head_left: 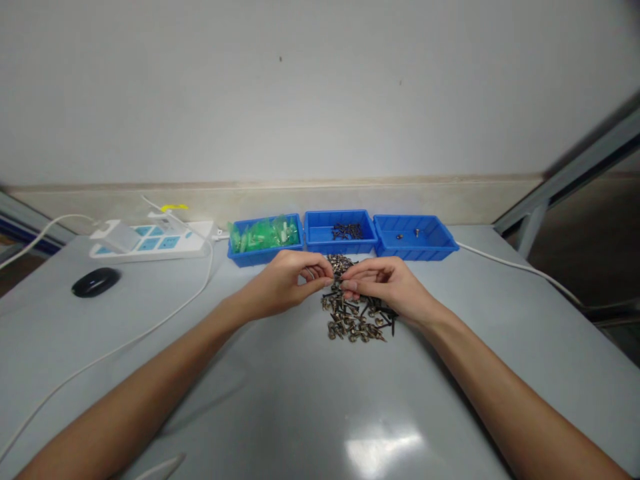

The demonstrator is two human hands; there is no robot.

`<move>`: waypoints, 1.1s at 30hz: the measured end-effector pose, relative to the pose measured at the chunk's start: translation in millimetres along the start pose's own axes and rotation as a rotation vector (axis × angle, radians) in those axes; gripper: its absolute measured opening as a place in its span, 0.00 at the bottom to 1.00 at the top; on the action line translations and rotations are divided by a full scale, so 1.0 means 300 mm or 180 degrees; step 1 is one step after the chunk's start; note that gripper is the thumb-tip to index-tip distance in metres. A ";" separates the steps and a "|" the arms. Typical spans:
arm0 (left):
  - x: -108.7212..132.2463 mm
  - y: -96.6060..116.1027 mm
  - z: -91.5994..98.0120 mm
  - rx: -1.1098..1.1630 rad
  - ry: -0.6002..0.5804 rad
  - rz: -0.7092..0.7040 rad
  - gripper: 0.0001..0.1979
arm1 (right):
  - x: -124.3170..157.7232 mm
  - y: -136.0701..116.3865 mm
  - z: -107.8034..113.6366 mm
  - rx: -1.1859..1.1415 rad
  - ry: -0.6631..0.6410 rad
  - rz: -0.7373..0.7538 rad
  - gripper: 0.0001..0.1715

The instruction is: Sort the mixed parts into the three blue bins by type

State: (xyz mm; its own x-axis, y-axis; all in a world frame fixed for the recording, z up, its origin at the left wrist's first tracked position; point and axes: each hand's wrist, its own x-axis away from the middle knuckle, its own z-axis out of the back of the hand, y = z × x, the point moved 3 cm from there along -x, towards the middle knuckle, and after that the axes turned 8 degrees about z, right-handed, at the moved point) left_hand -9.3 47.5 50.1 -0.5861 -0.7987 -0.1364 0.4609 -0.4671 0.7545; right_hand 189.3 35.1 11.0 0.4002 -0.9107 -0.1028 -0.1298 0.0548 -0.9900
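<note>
Screws (353,325) are lying in a loose pile on the bench (280,400), just in front of the middle blue tray (317,231); the left hand (287,283) and right hand (393,287) are meeting over that pile, slightly apart from each other, each holding thumb and fingertips nearly together; whether they are pinching a screw is too small to tell; dark screws (349,231) are sitting inside the middle tray; green packets (265,233) are filling a tray (260,257) on its left; two small pieces (417,233) are resting in a tray (420,253) on its right.
</note>
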 end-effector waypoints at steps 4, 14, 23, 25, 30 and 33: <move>0.000 -0.026 -0.015 -0.0339 -0.0156 0.0129 0.05 | -0.024 -0.005 0.027 -0.0034 0.0659 0.0280 0.13; -0.008 -0.052 -0.061 -0.0957 -0.0508 0.0138 0.07 | -0.015 -0.017 0.047 -0.0003 0.1067 0.0708 0.20; 0.002 -0.067 -0.056 -0.1082 -0.0569 0.0012 0.05 | -0.005 -0.018 0.044 0.0030 0.1000 0.0544 0.18; 0.001 -0.071 -0.067 -0.1161 -0.0502 -0.0020 0.03 | -0.006 -0.017 0.044 0.0029 0.0981 0.0514 0.18; 0.000 -0.066 -0.060 -0.1234 -0.0361 -0.0071 0.05 | -0.005 -0.018 0.050 0.0188 0.0988 0.0488 0.18; 0.002 -0.039 -0.023 -0.1056 -0.0199 -0.0115 0.05 | -0.001 -0.022 0.041 0.0513 0.0824 0.0487 0.15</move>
State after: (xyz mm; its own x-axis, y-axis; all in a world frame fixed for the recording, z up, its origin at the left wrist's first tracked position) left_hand -10.3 49.9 36.7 -0.6410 -0.7594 -0.1117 0.6250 -0.6008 0.4984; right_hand 201.0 40.1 16.5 0.1408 -0.9595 -0.2440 -0.0172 0.2440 -0.9696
